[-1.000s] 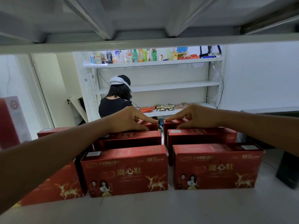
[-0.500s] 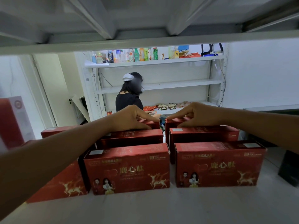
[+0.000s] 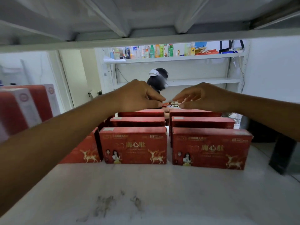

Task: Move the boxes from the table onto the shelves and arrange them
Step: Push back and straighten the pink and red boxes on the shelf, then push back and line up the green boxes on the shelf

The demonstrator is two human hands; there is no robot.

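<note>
Shelf (image 3: 146, 192): we see a pale, scuffed board with another board close overhead; the red boxes stand toward its back.
Front boxes: the front left box (image 3: 133, 146) and the front right box (image 3: 211, 148) stand upright side by side with a narrow gap between them, printed faces toward us.
Middle boxes: the middle left box (image 3: 138, 121) and the middle right box (image 3: 203, 122) sit right behind the front pair.
Back boxes: the back left box (image 3: 141, 113) and the back right box (image 3: 193, 113) close the two rows.
Angled box (image 3: 82, 151): it sits just left of the front left box, turned at a slant.
Left hand (image 3: 139, 96): it hangs over the back left box, fingers loosely bent toward the middle and gripping nothing; we cannot tell whether it brushes the top.
Right hand (image 3: 206, 99): it hangs over the back right box, fingers loose and spread, holding nothing.
Far left: red and white boxes (image 3: 19, 109) stand upright, blurred.
Background: a person (image 3: 158, 80) stands before another rack with bottles (image 3: 146, 51) along its top board.
</note>
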